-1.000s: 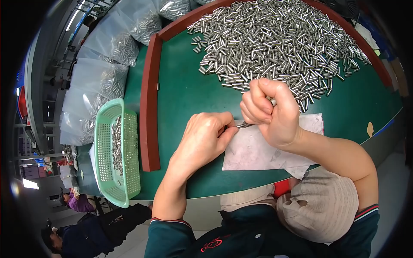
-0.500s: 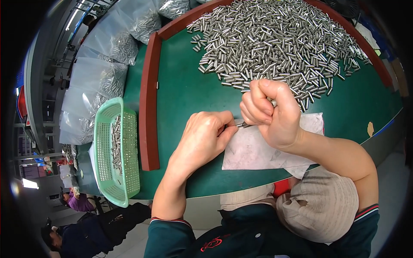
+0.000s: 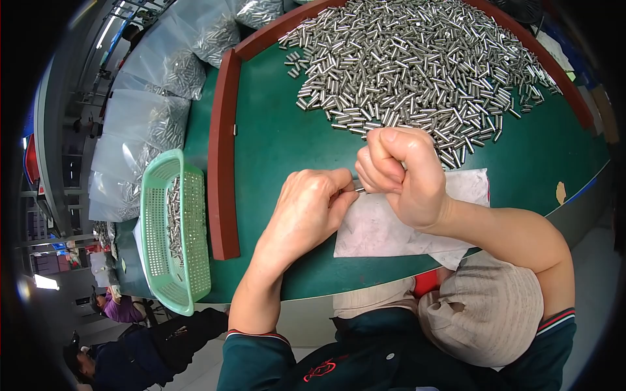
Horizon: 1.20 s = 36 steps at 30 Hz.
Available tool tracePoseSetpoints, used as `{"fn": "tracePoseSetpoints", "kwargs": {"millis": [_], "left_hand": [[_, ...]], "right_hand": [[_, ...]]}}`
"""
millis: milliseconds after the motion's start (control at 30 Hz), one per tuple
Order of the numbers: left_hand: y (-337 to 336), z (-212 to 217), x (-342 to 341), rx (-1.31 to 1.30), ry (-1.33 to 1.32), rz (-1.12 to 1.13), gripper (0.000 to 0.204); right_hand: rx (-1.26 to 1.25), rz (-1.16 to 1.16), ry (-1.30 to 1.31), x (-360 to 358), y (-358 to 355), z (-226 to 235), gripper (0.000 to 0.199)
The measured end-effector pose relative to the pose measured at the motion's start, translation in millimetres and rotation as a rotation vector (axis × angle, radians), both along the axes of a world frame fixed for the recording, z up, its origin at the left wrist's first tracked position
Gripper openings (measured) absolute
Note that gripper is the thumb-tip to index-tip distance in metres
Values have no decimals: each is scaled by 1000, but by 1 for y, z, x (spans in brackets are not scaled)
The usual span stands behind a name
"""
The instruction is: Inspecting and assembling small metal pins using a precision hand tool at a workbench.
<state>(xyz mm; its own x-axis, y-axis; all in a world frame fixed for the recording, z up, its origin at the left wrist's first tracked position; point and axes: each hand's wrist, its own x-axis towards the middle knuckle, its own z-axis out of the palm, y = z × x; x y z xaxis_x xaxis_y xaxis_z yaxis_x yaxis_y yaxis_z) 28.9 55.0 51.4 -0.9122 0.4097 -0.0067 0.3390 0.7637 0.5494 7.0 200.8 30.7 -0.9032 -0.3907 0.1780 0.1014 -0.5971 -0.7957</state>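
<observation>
Right now both hands are close together over the front of the green table (image 3: pixel 280 137). The left hand (image 3: pixel 310 210) pinches a slim metal pin (image 3: pixel 358 189) between thumb and forefinger; the pin sits in the narrow gap between the two hands, near the upper left edge of a stained whitish cloth (image 3: pixel 375 234). The right hand (image 3: pixel 404 173) is curled tight into a fist just beside it, partly above the cloth, and I cannot tell what, if anything, is inside.

Beyond the hands spreads a big heap of loose metal pins (image 3: pixel 417 72), bordered by reddish-brown rails (image 3: pixel 223 163). One lone pin (image 3: pixel 235 130) lies against the left rail. Outside that rail stands a pale green basket (image 3: pixel 201 254) with more pins inside, and past it are clear plastic bags (image 3: pixel 134 150) of metal pieces. A brown scrap (image 3: pixel 561 193) lies near the table's right edge.
</observation>
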Motion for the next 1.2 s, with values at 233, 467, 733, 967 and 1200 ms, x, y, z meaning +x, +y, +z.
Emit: {"fn": "tracePoseSetpoints", "kwargs": {"millis": [233, 467, 733, 967, 1200], "left_hand": [[-3, -4, 1, 34, 28, 16, 11], [-4, 2, -1, -10, -72, 41, 8], [-32, -7, -18, 1364, -817, 205, 10], [-28, -5, -23, 1432, -933, 295, 22], [-66, -12, -40, 823, -213, 608, 24]], "right_hand": [[-61, 35, -78, -5, 2, 3, 38], [-37, 36, -76, -7, 2, 5, 38], [-85, 42, -120, -5, 4, 3, 34], [-95, 46, -150, -8, 3, 3, 34], [-110, 52, -155, -9, 4, 2, 34]]}}
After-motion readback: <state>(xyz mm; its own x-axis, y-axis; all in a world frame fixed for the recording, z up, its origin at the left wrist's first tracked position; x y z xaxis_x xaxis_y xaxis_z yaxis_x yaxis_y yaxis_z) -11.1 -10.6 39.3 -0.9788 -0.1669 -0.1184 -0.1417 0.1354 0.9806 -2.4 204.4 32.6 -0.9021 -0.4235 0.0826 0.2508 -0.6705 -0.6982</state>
